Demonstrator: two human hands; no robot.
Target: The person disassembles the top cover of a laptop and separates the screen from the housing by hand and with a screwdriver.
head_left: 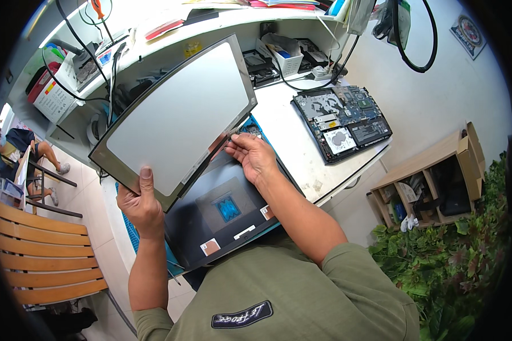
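My left hand [143, 206] grips a laptop screen panel [179, 111] by its lower left corner, thumb on the pale back side. The panel is tilted up over a dark laptop lid shell [239, 202], which lies on the bench. At the panel's lower right edge, beside its thin circuit strip, my right hand [255, 159] has its fingers bent together in a pinch. What sits between those fingertips is too small to make out. Part of the lid shell is hidden behind the panel.
An opened laptop base [342, 124] with bare boards and a battery lies to the right on the white bench [290, 122]. A blue mat [132, 224] shows under the lid. Shelves behind hold a white box [284, 59] and parts. A slatted chair [51, 250] stands left.
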